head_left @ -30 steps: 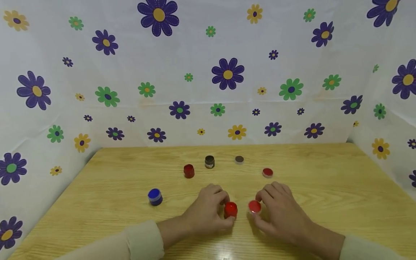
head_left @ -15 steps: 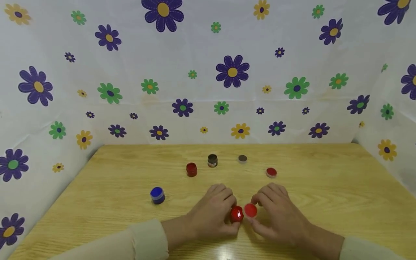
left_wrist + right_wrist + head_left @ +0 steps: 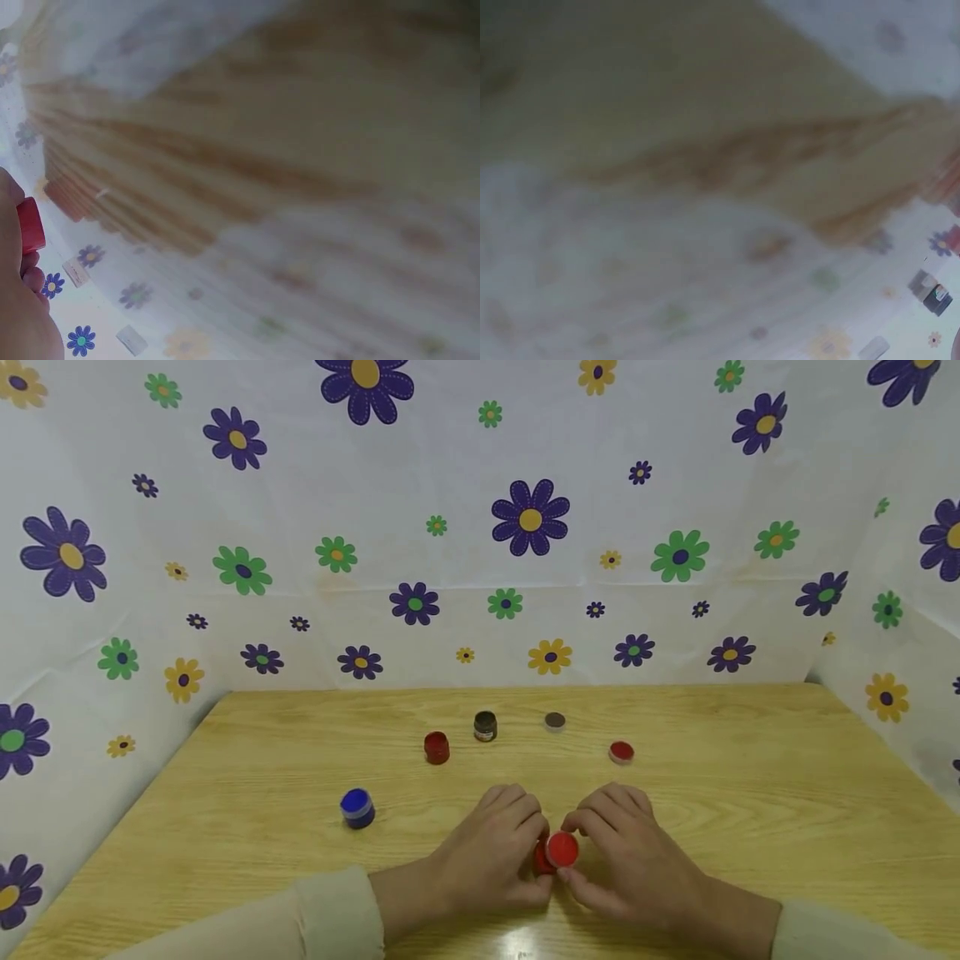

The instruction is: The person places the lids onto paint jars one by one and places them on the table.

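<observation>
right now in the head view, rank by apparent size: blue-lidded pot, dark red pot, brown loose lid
1. Blue-lidded round paint pot, largest, though it sits nearest the camera.
2. Dark red round pot.
3. Brown flat loose lid, smallest, also farthest back, so distance shrinks it somewhat.

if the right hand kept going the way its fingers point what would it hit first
The right hand points left, holding a red lid. First in line is probably the red pot gripped by the left hand, already about touching; depth is unclear.

Table (image 3: 750,793): you worked on pale wood grain, smooth, lightly glossy.
Red lid (image 3: 562,849): it looked like shiny plastic.
Backdrop (image 3: 450,468): thin flowered sheet, creased, matt.
Sleeve (image 3: 330,914): soft cloth.
</observation>
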{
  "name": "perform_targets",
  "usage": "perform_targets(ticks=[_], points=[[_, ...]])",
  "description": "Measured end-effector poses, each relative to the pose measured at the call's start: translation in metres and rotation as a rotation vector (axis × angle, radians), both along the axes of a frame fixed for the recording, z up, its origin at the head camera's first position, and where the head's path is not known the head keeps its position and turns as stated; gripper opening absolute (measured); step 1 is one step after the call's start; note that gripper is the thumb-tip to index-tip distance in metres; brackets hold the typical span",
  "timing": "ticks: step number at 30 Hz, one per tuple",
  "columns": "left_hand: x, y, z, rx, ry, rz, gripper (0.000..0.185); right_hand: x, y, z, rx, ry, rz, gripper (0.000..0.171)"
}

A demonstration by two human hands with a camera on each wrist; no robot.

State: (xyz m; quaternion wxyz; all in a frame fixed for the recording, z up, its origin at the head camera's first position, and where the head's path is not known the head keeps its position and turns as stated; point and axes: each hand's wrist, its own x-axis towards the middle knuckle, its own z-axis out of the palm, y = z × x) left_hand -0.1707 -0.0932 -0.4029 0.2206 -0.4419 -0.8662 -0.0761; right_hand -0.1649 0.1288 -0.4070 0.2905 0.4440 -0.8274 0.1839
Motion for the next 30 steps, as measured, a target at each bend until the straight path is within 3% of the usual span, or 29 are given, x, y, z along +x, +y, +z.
perform_targets(ticks=[9, 30], points=[[-0.0002, 0.0027, -0.0034, 0.07, 0.091, -0.075, 0.028, 0.0047, -0.0022, 0.0022, 0.018, 0.001, 0.02, 0.028], [0.0017, 0.004, -0.0028, 0.102, 0.07, -0.091, 0.026, 0.0039, -0.0026, 0.0015, 0.032, 0.03, 0.006, 0.029]])
